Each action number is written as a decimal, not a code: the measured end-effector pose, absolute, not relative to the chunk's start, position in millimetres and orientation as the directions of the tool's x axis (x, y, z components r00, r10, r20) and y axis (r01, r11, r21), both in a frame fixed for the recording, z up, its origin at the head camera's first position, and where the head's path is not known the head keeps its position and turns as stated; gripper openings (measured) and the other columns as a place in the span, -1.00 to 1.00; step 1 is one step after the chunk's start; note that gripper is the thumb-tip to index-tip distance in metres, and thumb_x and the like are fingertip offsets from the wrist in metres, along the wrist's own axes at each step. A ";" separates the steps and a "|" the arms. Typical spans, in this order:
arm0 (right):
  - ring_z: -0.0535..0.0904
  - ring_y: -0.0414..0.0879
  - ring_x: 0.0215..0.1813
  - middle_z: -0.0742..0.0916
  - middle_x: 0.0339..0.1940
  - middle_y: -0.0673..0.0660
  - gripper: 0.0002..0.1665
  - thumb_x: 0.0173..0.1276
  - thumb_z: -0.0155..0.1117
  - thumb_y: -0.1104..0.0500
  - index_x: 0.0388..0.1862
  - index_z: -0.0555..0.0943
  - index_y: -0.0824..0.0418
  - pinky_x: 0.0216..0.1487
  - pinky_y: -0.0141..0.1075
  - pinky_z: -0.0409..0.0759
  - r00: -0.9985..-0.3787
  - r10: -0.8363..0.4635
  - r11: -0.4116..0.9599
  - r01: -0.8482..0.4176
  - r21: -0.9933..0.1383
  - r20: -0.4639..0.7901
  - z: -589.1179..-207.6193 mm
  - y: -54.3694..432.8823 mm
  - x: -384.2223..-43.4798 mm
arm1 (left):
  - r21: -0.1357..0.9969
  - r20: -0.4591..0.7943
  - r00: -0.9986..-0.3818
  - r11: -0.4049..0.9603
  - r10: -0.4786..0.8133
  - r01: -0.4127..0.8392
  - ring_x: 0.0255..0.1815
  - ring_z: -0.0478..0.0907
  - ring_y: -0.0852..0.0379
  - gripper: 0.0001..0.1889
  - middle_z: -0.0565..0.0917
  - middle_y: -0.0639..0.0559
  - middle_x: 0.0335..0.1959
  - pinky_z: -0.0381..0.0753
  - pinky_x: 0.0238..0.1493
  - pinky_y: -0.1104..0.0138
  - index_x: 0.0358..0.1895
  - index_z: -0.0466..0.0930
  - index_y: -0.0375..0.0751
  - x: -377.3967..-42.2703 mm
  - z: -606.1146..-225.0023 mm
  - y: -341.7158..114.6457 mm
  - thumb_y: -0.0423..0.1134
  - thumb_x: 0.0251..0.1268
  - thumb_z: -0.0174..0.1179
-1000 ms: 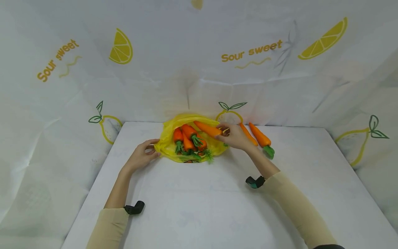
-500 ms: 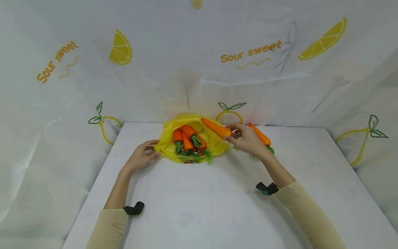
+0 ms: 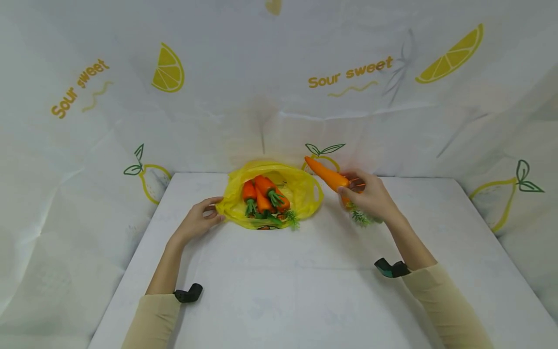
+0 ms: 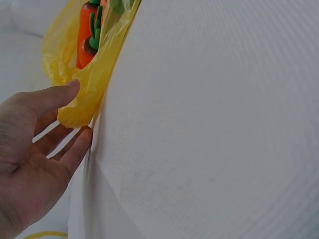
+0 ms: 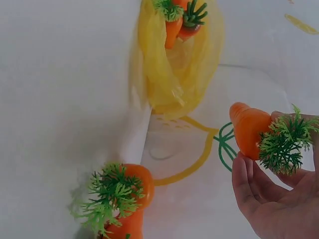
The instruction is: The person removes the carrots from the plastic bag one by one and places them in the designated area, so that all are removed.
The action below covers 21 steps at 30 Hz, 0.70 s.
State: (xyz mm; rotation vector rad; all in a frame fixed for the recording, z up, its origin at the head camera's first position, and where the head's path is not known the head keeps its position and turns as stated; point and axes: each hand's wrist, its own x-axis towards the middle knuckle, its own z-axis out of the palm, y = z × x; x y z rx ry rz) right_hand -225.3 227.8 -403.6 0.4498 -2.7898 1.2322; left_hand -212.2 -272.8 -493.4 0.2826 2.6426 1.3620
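A yellow plastic bag [image 3: 261, 167] lies on its side at the back of the table, its mouth toward me. Several orange carrots [image 3: 263, 205] with green tops sit inside. My left hand [image 3: 196, 222] pinches the bag's left edge between thumb and fingers, as the left wrist view [image 4: 82, 107] also shows. To the right of the bag, my right hand [image 3: 370, 196] holds up a carrot [image 3: 328, 175] by its thick end, tip pointing up and left. Its feathery green top [image 5: 284, 144] shows in the right wrist view.
Two more carrots [image 5: 138, 186] lie on the table beneath the right hand, mostly hidden by it in the head view. White cloth [image 3: 235, 131] with lemon prints hangs behind and at both sides. The white tabletop [image 3: 270, 291] stretches toward me.
My right hand has drawn the carrot out of the bag's mouth and carried it right, over the carrots on the table. The left hand stays at the bag's edge.
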 end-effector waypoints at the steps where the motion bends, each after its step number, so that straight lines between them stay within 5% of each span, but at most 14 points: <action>1: 0.73 0.18 0.07 0.75 0.29 0.33 -0.45 0.56 0.41 0.09 0.42 0.60 0.26 0.10 -0.45 0.70 -0.957 -0.235 0.646 -0.285 -0.708 0.172 -404.0 230.4 -224.8 | 0.818 -0.055 -0.971 0.567 0.233 0.090 0.56 0.52 -0.36 -0.33 0.43 -0.26 0.65 0.61 0.54 -0.15 0.62 0.41 -0.18 -212.4 -493.8 -273.0 -0.25 0.52 0.37; 5: 0.73 0.21 0.11 0.73 0.33 0.34 -0.43 0.57 0.40 0.07 0.46 0.59 0.25 0.12 -0.42 0.70 -0.966 -0.203 0.659 -0.257 -0.707 0.162 -405.2 240.4 -222.1 | 0.815 -0.051 -0.971 0.572 0.235 0.096 0.55 0.52 -0.36 -0.34 0.43 -0.27 0.64 0.62 0.53 -0.15 0.61 0.41 -0.19 -212.8 -494.7 -273.0 -0.24 0.52 0.37; 13: 0.73 0.29 0.15 0.72 0.32 0.40 -0.40 0.60 0.37 0.00 0.46 0.57 0.28 -0.04 -0.75 0.50 -0.980 -0.133 0.683 -0.199 -0.703 0.149 -405.9 264.4 -215.9 | 0.826 -0.048 -0.970 0.556 0.238 0.095 0.56 0.50 -0.36 -0.33 0.41 -0.27 0.65 0.62 0.53 -0.16 0.62 0.40 -0.19 -210.8 -492.6 -271.4 -0.27 0.53 0.36; 21: 0.69 0.35 0.21 0.69 0.37 0.44 -0.34 0.62 0.36 -0.07 0.49 0.54 0.29 -0.11 -0.82 0.45 -0.984 -0.095 0.696 -0.173 -0.697 0.150 -408.8 294.3 -215.2 | 0.810 -0.039 -0.971 0.576 0.237 0.108 0.55 0.50 -0.38 -0.34 0.42 -0.29 0.65 0.62 0.52 -0.16 0.62 0.40 -0.20 -210.3 -492.2 -270.1 -0.23 0.54 0.35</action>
